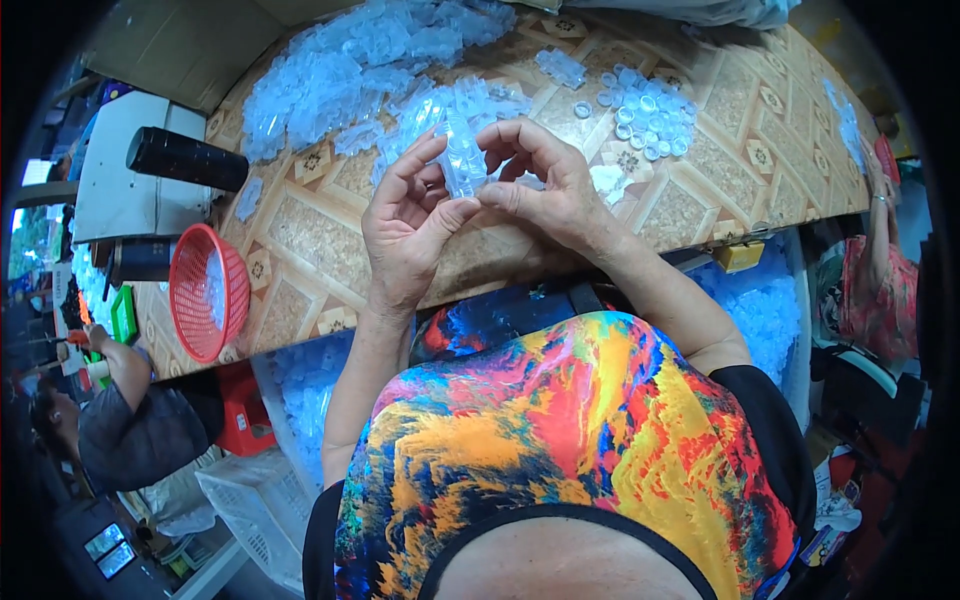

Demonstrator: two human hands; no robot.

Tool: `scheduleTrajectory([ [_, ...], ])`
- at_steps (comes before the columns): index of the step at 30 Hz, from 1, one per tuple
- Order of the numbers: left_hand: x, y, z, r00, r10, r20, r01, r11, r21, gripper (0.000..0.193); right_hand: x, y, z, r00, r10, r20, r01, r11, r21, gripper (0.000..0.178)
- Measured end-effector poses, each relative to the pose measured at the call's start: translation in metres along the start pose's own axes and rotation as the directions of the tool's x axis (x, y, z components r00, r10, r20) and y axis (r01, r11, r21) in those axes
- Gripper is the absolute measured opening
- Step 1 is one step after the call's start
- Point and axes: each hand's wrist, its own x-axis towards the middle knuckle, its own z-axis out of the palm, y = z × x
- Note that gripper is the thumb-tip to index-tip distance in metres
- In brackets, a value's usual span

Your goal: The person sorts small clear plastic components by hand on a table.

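A clear, ridged plastic piece is held upright between both hands, just above the table's near part. My left hand is closed around its left side, the thumb at the lower end and the fingertips higher up. My right hand pinches it from the right, thumb near its lower end and index finger curled above. Behind it lies a small heap of similar clear pieces, partly hidden by the hands. Small round clear caps are spread on the table to the right.
A large pile of clear plastic parts covers the far left of the patterned table. At left stand a red basket and a black cylinder. Bins of clear parts sit below the edge. Other people are at both sides.
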Motion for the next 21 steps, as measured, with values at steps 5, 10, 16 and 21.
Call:
scheduleTrajectory([
  [5,-0.012,-0.017,0.007,1.0,0.026,0.015,-0.027,0.996,0.087,0.064,-0.012,0.023,-0.003,1.0,-0.013,-0.026,0.019,0.967,0.254,0.05],
  [10,-0.016,-0.024,0.011,0.999,0.041,0.025,-0.043,0.994,0.095,0.063,-0.014,0.011,-0.021,0.982,0.093,0.163,-0.1,0.995,0.031,0.092],
  [16,-0.022,-0.025,0.013,1.0,-0.021,-0.002,0.021,0.997,0.072,0.062,-0.016,0.012,-0.022,0.981,0.114,0.159,-0.132,0.986,0.104,0.085],
  [21,-0.021,-0.026,0.014,1.0,-0.006,-0.005,0.006,1.0,0.03,0.061,-0.018,0.018,-0.02,0.99,-0.022,0.137,0.02,1.0,0.021,0.08],
])
